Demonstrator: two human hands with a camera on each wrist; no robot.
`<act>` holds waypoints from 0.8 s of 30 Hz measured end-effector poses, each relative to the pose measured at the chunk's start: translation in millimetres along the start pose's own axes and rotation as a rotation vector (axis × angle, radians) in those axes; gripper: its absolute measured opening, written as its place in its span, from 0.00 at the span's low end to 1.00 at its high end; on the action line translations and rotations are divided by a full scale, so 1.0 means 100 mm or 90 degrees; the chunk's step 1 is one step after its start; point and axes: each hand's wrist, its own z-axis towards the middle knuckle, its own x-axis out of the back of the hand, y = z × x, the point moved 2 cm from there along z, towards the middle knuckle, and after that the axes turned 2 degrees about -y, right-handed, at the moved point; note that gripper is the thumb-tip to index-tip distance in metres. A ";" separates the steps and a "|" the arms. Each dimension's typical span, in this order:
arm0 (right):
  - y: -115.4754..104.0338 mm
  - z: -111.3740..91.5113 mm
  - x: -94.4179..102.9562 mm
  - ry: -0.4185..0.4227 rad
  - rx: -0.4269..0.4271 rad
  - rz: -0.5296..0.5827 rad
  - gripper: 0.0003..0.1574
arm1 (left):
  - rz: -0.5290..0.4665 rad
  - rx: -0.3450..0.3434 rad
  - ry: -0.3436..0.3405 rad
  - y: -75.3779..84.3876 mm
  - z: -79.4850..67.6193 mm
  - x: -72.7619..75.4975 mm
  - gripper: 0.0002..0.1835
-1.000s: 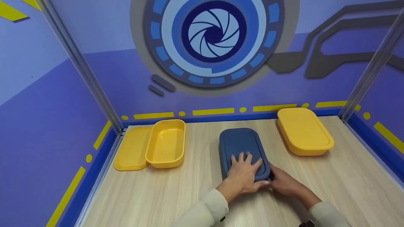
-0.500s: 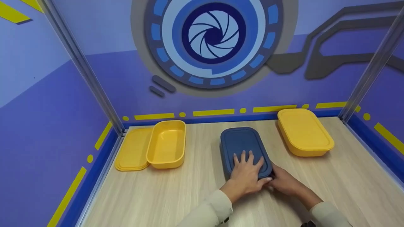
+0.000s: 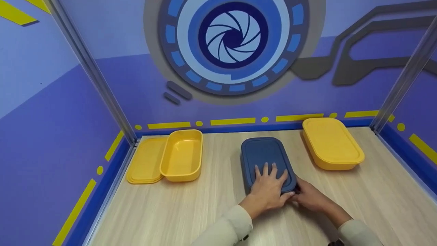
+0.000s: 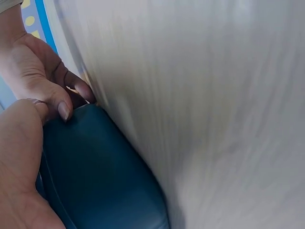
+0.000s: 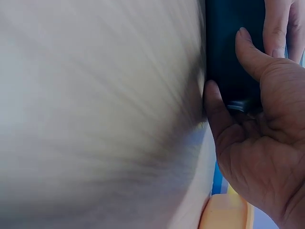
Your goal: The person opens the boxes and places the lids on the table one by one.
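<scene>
A dark blue food container (image 3: pixel 263 150) with a lid on it stands on the table, its long side running away from me. My left hand (image 3: pixel 268 191) lies over the near half of the lid with fingers spread, its thumb reaching toward the near right corner. At that corner my right hand (image 3: pixel 310 196) grips the container; the head view hides most of its fingers. In the right wrist view, the right thumb (image 5: pixel 250 52) lies along the container's side (image 5: pixel 224 28) and the other fingers bend round the corner. The left wrist view shows both hands meeting at the corner.
An uncovered yellow container (image 3: pixel 181 157) stands at the back left, overlapping a flat yellow lid (image 3: pixel 146 162). At the back right is another yellow container (image 3: pixel 333 141) with its lid on. Blue and purple panels (image 3: pixel 218 112) wall the wooden table (image 3: pixel 164 212) at back and sides.
The head view has shifted slightly. Both hands keep to the same places on the blue container, the left on the lid and the right at the near right corner.
</scene>
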 end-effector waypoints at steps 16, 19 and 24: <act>0.05 -0.04 -0.04 0.032 0.008 -0.037 0.65 | 0.038 -0.005 -0.011 -0.01 0.08 0.03 0.43; 0.04 -0.04 -0.06 0.032 0.014 -0.042 0.66 | 0.047 -0.014 -0.010 -0.04 0.10 0.02 0.44; 0.02 -0.06 -0.03 0.020 0.007 -0.035 0.68 | 0.030 -0.027 0.002 -0.06 0.13 0.01 0.46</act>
